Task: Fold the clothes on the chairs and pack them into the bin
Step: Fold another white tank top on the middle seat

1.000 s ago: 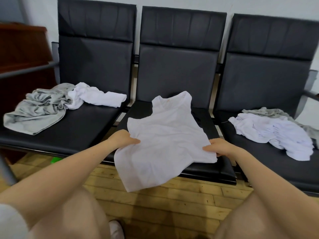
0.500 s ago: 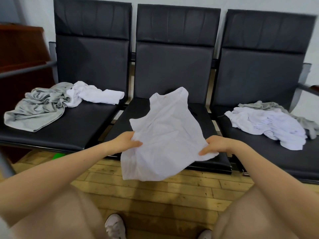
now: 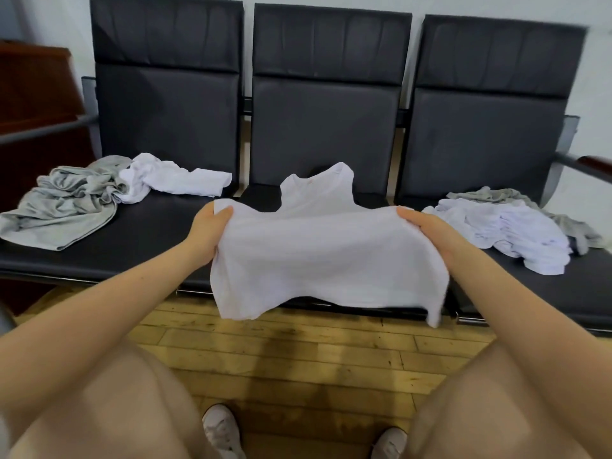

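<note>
The person is holding a white sleeveless top [image 3: 328, 260] by its two side edges, the left hand [image 3: 207, 231] clenching the cloth at 9 o'clock of the garment and the right hand [image 3: 427, 231] gripping it at 3 o'clock. A second ago the top was lying slack and slanted across the middle chair [image 3: 326, 127] with its hem drooping toward the floor; now both hands are raising it level and pulling it taut, so the fold line is running straight between them. The neck and straps are lying on the seat at 12 o'clock, while the lower half is hanging over the seat's front edge at 6 o'clock, above the wooden floor [image 3: 298, 352].

That suggests the first fold is only beginning: the hem half is probably about to be carried up over the neck half.

At 9 o'clock, on the left chair, a crumpled grey garment [image 3: 63, 207] is touching a bunched white garment [image 3: 175, 180]. At 3 o'clock, on the right chair, a white pile [image 3: 503, 233] is resting on another grey piece [image 3: 486, 195]. All are looking unfolded. No bin is showing in view, so packing is apparently still well off.
</note>
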`<state>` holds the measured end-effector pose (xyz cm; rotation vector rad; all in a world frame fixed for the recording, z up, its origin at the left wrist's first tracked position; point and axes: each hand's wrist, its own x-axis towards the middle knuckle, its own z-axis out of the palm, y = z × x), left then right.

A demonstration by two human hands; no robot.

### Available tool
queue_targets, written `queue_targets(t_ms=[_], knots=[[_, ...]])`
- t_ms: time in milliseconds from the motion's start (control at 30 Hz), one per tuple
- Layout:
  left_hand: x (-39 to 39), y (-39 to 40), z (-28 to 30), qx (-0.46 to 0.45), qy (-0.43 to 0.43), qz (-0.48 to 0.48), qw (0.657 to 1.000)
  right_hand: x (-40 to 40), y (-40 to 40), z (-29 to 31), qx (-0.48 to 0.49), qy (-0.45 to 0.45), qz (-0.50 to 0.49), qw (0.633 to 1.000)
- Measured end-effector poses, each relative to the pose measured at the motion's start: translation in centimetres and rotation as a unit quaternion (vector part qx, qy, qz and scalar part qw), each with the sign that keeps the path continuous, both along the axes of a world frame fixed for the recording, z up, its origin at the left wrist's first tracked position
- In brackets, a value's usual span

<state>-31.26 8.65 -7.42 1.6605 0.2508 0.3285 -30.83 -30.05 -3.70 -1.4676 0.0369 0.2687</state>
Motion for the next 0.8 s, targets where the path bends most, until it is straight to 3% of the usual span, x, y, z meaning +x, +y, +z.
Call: queue_targets(t_ms=[100,233,400,567,700,800], knots=[[0.2,-0.1,-1.2,-0.003,0.098,-0.069,0.993,-0.4,-1.0,-0.7,-0.097,0.046,0.005,0.994],[0.4,-0.4,-3.8,0.285,0.166,-0.077,0.941,0.5,-1.6,-4.0,-0.299,0.119,0.029,0.946],[2.2,-0.3,-4.3,0.429,0.149,-0.014,0.891,3.3,-0.2,-6.7,-0.454,0.056,0.005,0.889],[5.4,-0.1,-4.6,0.398,0.16,0.017,0.903,7.2,2.1,-8.3,-0.498,-0.033,-0.072,0.863],[8.9,-0.9,-4.5,0.383,0.184,0.0,0.905,10.9,3.6,-8.6,-0.471,-0.056,-0.109,0.874],[11.5,-1.2,-4.9,0.359,0.177,0.012,0.917,14.3,4.7,-7.8,-0.433,-0.02,-0.137,0.891]])
